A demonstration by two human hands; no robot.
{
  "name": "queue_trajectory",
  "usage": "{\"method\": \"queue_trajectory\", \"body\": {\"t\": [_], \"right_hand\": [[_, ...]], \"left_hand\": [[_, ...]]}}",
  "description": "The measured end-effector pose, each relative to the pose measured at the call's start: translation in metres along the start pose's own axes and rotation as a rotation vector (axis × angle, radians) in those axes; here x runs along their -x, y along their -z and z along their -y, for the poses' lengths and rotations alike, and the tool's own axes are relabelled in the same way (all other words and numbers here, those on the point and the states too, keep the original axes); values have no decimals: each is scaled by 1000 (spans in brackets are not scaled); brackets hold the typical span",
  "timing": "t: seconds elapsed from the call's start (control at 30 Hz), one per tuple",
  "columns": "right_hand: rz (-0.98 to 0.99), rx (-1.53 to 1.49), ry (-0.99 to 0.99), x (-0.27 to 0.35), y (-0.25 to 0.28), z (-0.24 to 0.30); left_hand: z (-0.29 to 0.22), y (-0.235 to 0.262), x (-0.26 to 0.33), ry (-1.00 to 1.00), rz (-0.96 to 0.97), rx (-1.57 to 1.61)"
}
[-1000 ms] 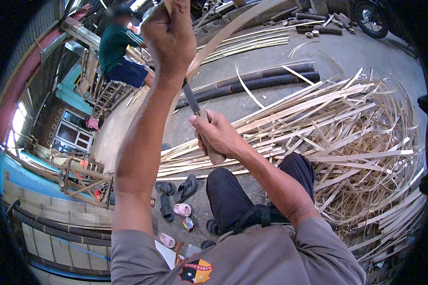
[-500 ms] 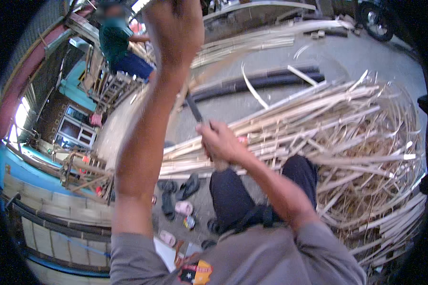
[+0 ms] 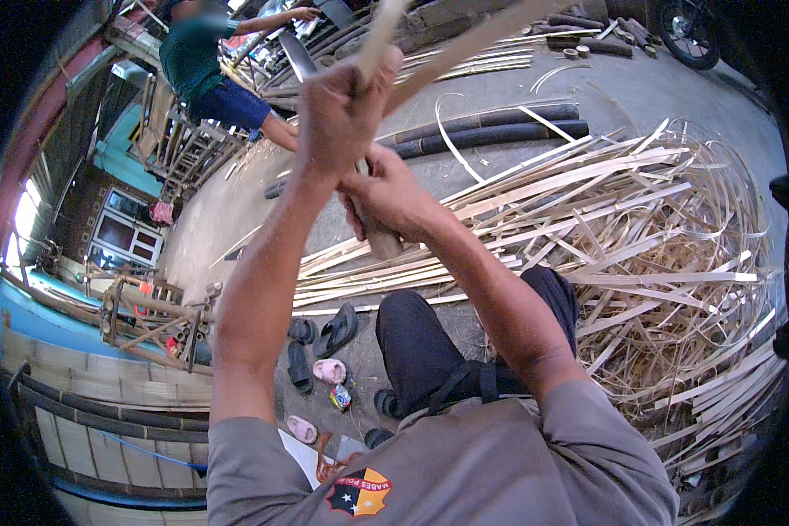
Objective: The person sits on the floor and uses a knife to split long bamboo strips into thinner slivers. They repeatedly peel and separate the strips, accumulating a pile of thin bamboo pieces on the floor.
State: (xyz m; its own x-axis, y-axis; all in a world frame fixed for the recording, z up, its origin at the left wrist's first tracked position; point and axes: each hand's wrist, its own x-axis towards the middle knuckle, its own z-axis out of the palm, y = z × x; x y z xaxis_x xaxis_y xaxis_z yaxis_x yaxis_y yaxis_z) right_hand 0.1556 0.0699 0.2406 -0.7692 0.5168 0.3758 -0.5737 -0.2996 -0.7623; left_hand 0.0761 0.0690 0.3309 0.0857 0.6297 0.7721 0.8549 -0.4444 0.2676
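My left hand (image 3: 346, 110) is raised and closed around a long pale bamboo strip (image 3: 465, 44) that runs up and away to the right. Just below it, my right hand (image 3: 386, 202) grips the wooden handle of a knife (image 3: 381, 238); the blade is hidden behind my left hand. Both hands are close together above my dark-trousered knee (image 3: 430, 333). A big heap of split bamboo strips (image 3: 622, 237) lies on the concrete to my right.
Another person in a green top (image 3: 210, 74) works at a wooden frame at the upper left. Dark poles (image 3: 491, 131) lie on the ground beyond the heap. Sandals (image 3: 324, 337) sit by my feet. A wooden stand (image 3: 149, 316) is at left.
My right hand with the knife has moved up the strip until it sits right under my left hand. The left hand has come a little lower and nearer.
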Motion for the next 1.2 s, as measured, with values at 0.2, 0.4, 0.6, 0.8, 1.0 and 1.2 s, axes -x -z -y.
{"method": "queue_trajectory", "body": {"t": [0.2,0.4,0.6,0.8,1.0,1.2], "right_hand": [[-150,-288,-145,28,27,-13],[-44,-176,-136,29,12,-17],[35,304,6,-6,-24,50],[-23,253,150,5,-11,108],[-123,213,119,15,1,89],[-217,19,125,14,20,72]], "left_hand": [[-27,57,-37,207,-306,-89],[-57,33,-54,-107,-203,-10],[-90,16,-97,-155,66,-122],[-65,18,-86,-281,-187,-146],[-36,16,-64,-44,-403,205],[-35,52,-65,161,-631,541]]}}
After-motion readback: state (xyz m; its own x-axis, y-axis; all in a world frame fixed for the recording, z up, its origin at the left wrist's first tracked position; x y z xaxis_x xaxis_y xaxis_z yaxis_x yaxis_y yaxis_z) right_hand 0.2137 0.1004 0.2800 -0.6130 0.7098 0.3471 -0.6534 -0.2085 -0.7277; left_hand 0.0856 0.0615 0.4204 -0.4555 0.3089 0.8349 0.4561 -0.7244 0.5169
